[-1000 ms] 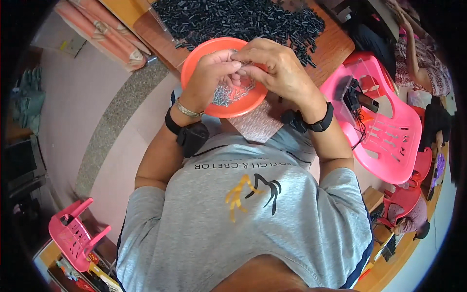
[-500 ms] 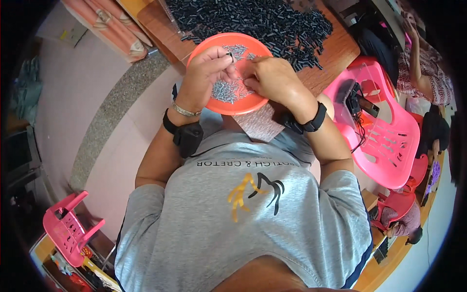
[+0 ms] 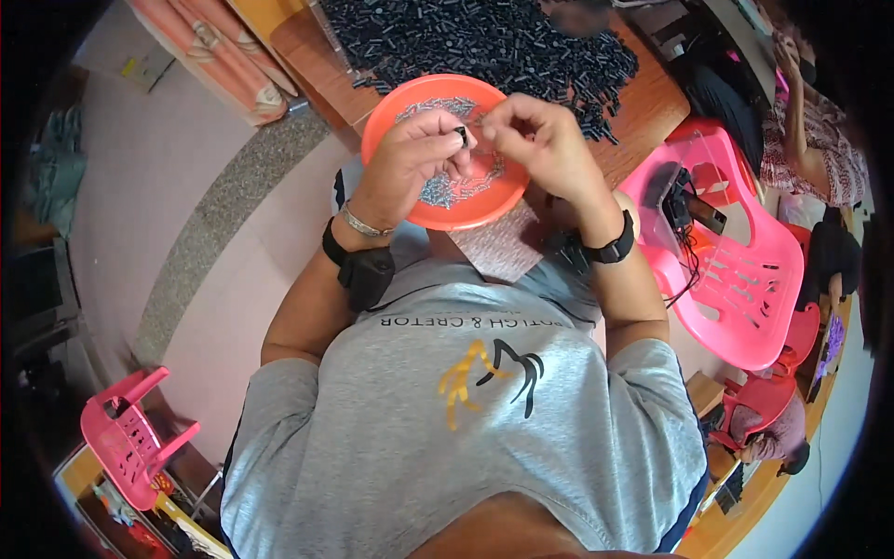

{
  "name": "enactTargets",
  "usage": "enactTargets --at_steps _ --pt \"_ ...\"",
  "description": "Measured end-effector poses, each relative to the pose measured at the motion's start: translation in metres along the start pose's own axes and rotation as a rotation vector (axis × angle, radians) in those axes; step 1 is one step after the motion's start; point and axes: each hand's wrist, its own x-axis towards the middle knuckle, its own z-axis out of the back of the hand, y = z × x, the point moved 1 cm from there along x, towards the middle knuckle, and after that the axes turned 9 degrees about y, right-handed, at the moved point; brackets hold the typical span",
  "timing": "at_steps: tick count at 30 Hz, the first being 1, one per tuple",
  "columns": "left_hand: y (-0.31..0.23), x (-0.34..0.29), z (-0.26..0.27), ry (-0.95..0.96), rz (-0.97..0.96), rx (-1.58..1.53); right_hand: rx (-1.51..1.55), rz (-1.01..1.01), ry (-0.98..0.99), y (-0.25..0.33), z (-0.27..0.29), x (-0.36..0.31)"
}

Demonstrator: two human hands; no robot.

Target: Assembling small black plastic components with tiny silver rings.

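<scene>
Over an orange-red plastic bowl [image 3: 477, 216], my left hand [image 3: 417, 156] pinches a small black piece [image 3: 462, 136] between thumb and fingertips. Just to its right, my right hand [image 3: 548, 149] is closed in a pinch, thumb against index finger; what its fingertips hold is too small to make out. Small silvery metal pieces, which look like screws [image 3: 436, 192], lie in the bowl below both hands. Beyond the bowl, a wide heap of short black cylindrical pieces [image 3: 494, 47] covers much of the brown table [image 3: 643, 98].
A pink plastic chair [image 3: 736, 289] at my right bears a phone [image 3: 706, 214] and dark cables. Another pink chair [image 3: 130, 438] stands at lower left. Orange curtain fabric [image 3: 219, 56] hangs at upper left. Other people sit along the right side.
My right hand has risen out of the bowl toward its right rim. My left hand has shifted slightly right with the black piece, which now shows beside my right fingertips.
</scene>
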Motion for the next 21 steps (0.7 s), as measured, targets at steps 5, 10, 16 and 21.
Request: enactTargets --at_steps 5,10,16,21 --pt "0.0 0.005 -0.01 0.005 0.027 0.03 0.358 0.007 0.033 0.021 0.002 0.004" --pt "0.0 0.007 -0.011 -0.016 -0.036 0.382 0.438 -0.007 0.089 0.022 -0.002 0.001" --pt "0.007 0.007 -0.015 -0.173 -0.097 0.627 0.38 -0.019 -0.012 0.011 -0.008 -0.004" --pt "0.003 0.004 -0.015 -0.153 -0.057 0.647 0.364 0.0 0.048 0.013 -0.007 -0.008"
